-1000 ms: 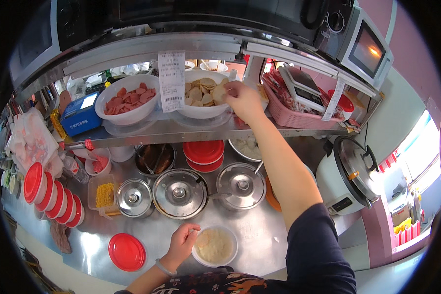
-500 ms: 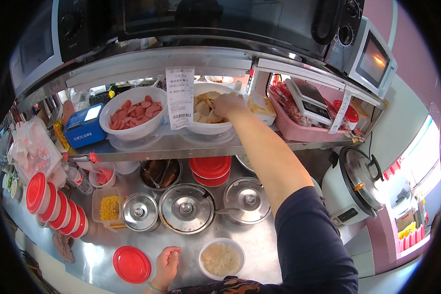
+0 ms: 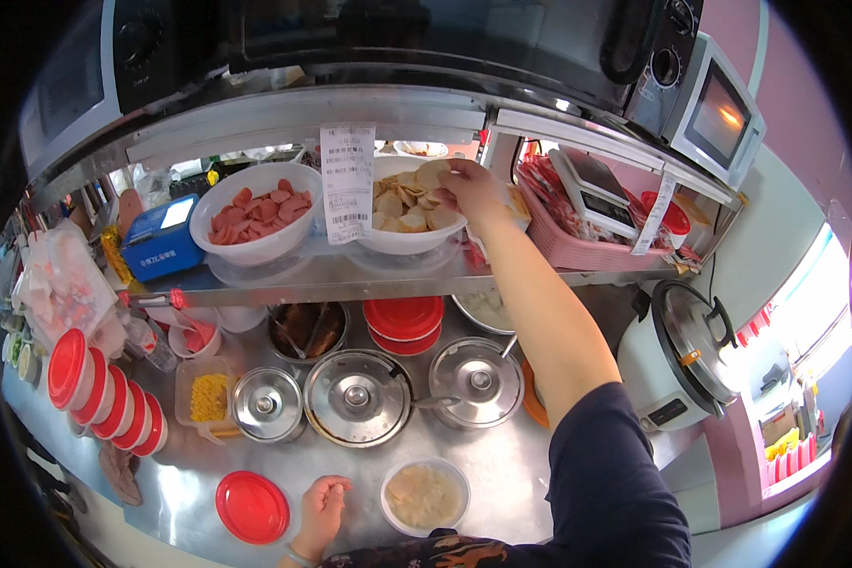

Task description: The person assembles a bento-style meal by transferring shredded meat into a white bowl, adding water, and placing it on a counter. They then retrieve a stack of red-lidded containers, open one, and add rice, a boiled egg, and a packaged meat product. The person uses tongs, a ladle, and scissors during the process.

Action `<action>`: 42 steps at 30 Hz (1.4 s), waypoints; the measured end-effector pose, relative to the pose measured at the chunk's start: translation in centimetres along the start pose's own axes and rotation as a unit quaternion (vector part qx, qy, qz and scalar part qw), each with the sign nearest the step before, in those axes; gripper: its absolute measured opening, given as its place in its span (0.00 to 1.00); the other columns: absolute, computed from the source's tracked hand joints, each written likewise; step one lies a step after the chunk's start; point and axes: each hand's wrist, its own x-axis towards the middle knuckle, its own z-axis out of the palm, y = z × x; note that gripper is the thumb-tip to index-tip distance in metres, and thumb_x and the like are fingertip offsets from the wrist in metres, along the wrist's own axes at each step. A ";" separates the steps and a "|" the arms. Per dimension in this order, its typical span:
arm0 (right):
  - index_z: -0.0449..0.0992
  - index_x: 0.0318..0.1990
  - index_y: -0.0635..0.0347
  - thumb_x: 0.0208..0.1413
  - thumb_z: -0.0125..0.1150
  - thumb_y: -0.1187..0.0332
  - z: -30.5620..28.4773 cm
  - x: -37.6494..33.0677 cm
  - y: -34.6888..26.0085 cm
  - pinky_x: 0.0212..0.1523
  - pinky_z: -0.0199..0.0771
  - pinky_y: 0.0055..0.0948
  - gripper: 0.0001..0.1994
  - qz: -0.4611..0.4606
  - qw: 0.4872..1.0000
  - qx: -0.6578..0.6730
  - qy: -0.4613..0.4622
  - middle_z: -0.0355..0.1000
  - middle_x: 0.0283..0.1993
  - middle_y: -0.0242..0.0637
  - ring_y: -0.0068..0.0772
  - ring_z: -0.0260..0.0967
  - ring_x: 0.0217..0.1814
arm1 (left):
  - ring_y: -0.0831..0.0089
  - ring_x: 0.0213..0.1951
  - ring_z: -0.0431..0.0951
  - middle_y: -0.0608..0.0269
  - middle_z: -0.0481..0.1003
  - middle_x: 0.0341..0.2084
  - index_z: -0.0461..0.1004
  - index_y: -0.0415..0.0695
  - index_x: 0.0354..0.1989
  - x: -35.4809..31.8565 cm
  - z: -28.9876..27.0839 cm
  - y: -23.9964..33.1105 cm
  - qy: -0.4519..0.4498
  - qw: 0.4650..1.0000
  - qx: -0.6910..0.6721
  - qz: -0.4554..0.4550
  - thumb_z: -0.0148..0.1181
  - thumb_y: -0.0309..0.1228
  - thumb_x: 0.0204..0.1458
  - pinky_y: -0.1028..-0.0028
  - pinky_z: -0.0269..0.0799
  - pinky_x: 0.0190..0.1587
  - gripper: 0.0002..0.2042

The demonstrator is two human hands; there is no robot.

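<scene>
Over the white bowl of pale slices (image 3: 409,241) on the raised shelf, my right hand (image 3: 471,197) pinches a round pale slice (image 3: 432,173) between thumb and fingers. The kind of food cannot be told for sure. My left hand (image 3: 324,506) rests low over the counter with its fingers curled in, and nothing shows in it. It lies between a red round lid (image 3: 253,507) and a white bowl of cloudy, pale food (image 3: 425,496), touching neither. A bowl of pink sausage slices (image 3: 260,220) stands left of the slices, and a printed receipt (image 3: 348,185) hangs between them.
Lidded steel pots (image 3: 358,398) line the counter below the metal shelf edge (image 3: 331,290). Stacked red-lidded tubs (image 3: 114,407) and a box of corn (image 3: 210,398) stand left. A rice cooker (image 3: 667,369) stands right, below a pink basket (image 3: 577,241) with a scale. Microwaves overhang the shelf.
My right hand has lifted from among the pale slices and drawn slightly right, now with one round slice in its fingers. My left hand has stayed in place.
</scene>
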 end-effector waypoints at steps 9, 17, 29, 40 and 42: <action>0.77 0.40 0.58 0.50 0.62 0.70 -3.9 -28.5 9.7 0.35 0.74 0.27 0.09 0.059 0.920 -0.213 -0.324 0.76 0.34 0.36 0.24 0.73 0.33 | 0.80 0.26 0.69 0.65 0.74 0.29 0.74 0.38 0.39 0.2 1.6 -2.7 -0.050 0.996 0.072 0.029 0.51 0.25 0.57 0.78 0.66 0.30 0.06; 0.71 0.41 0.66 0.58 0.54 0.76 -2.8 -40.7 16.8 0.35 0.76 0.22 0.05 0.337 0.936 0.039 -0.088 0.74 0.34 0.35 0.23 0.74 0.33 | 0.84 0.29 0.72 0.66 0.75 0.34 0.71 0.38 0.45 2.9 7.7 -2.1 -0.203 0.978 0.026 -0.033 0.54 0.21 0.55 0.82 0.68 0.31 0.09; 0.71 0.40 0.63 0.60 0.54 0.74 -6.1 -42.9 17.8 0.40 0.74 0.21 0.04 0.310 0.943 0.084 0.084 0.72 0.37 0.31 0.20 0.70 0.36 | 0.78 0.32 0.76 0.64 0.76 0.31 0.72 0.38 0.41 7.2 10.9 -4.2 -0.243 0.955 0.167 0.011 0.56 0.20 0.51 0.78 0.72 0.36 0.09; 0.70 0.40 0.64 0.58 0.55 0.75 -6.2 -43.9 16.9 0.38 0.73 0.21 0.05 0.338 0.932 0.102 0.083 0.73 0.34 0.33 0.22 0.71 0.33 | 0.56 0.35 0.77 0.57 0.77 0.32 0.75 0.46 0.37 8.2 13.1 -3.8 -0.280 0.870 0.370 0.163 0.59 0.29 0.48 0.63 0.72 0.36 0.08; 0.70 0.41 0.64 0.58 0.55 0.75 -6.0 -43.8 17.0 0.38 0.73 0.21 0.05 0.338 0.933 0.098 0.080 0.73 0.34 0.33 0.22 0.71 0.33 | 0.56 0.34 0.77 0.58 0.77 0.32 0.75 0.46 0.36 8.1 12.9 -3.6 -0.250 0.870 0.385 0.179 0.59 0.29 0.48 0.63 0.72 0.35 0.07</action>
